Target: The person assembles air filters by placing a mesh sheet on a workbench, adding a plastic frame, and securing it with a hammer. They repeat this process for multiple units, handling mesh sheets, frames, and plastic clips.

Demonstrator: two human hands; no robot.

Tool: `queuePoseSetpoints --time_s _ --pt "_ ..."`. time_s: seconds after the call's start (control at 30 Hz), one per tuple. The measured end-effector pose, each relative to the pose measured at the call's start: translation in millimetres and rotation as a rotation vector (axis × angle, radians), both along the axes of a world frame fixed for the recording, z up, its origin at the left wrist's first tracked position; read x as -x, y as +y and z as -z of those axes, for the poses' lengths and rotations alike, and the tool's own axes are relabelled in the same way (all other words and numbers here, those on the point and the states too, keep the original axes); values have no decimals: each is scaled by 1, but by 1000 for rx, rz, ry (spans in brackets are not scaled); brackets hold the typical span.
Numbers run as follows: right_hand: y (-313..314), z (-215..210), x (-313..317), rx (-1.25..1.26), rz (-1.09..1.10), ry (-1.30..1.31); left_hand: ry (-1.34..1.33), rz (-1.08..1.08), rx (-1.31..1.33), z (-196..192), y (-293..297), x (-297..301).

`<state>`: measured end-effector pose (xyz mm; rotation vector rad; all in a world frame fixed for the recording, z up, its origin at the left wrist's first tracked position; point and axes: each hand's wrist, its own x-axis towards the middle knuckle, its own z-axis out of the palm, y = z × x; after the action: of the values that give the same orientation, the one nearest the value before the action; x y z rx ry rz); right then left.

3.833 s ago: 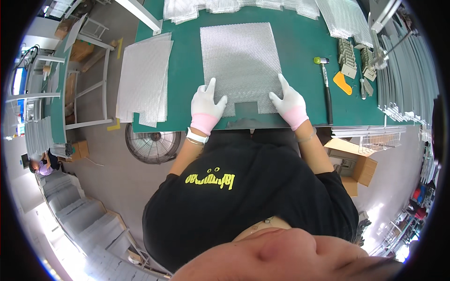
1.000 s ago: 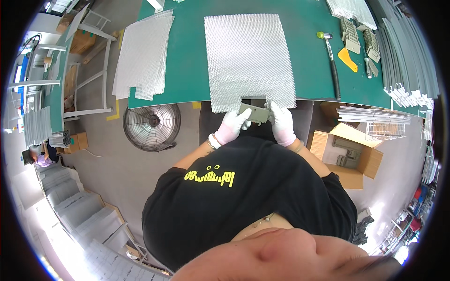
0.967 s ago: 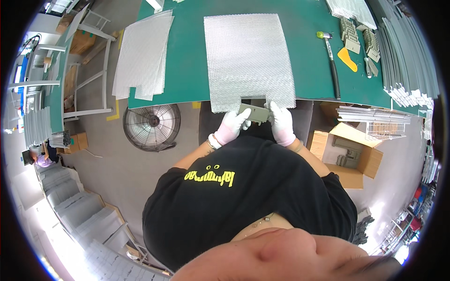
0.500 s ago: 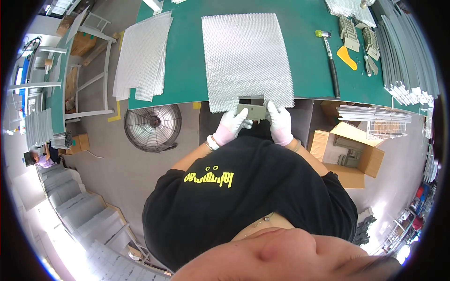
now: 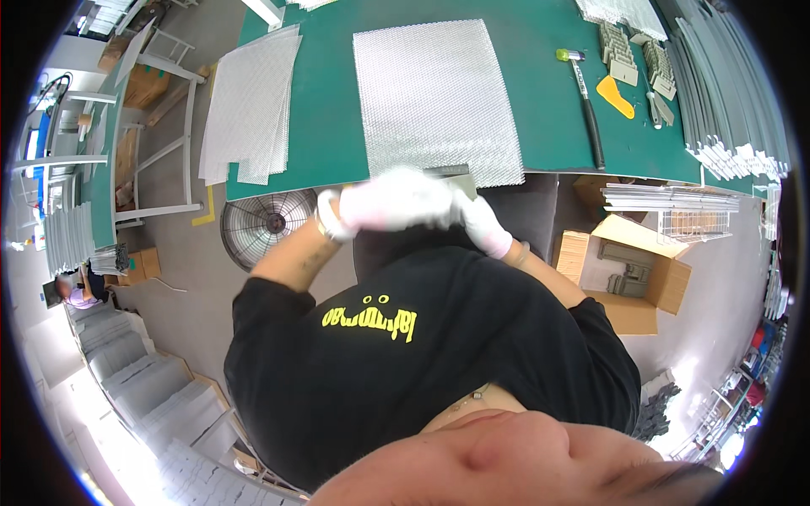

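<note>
Leftmost, well away from the hands, a stack of mesh sheets lies with its near corners overhanging the edge of the green tabletop, probably so that single sheets can be slid off. Below that edge, left of the hands, a round floor fan stands on the floor.

At centre, one square mesh sheet lies flat just beyond the hands, its near edge at or slightly past the tabletop's edge; this brings the sheet's rim within reach. The left hand, in a white glove, is blurred; it lies close against the right hand, also gloved. Both hands meet at a small grey strip at the sheet's near edge. Whether the fingers are clamped on the strip or only pressed to it cannot be told through the blur.

Right of the hands, well apart on the tabletop, lie a long-handled mallet, a yellow scraper and small grey clips, kept within reach yet off the sheet. Farthest right, grey frame bars are stacked, and an open cardboard box sits on the floor below.
</note>
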<state>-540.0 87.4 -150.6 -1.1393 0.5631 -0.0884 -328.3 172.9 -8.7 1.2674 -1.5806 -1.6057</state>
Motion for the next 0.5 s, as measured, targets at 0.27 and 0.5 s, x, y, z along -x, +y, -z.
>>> queuePoseSetpoints --time_s 0.27,0.5 --pt "11 -3 28 -34 752 -121 -1088 -196 705 55 -68 38" --pt "-14 11 47 -12 739 -139 -1080 -279 596 57 -57 90"
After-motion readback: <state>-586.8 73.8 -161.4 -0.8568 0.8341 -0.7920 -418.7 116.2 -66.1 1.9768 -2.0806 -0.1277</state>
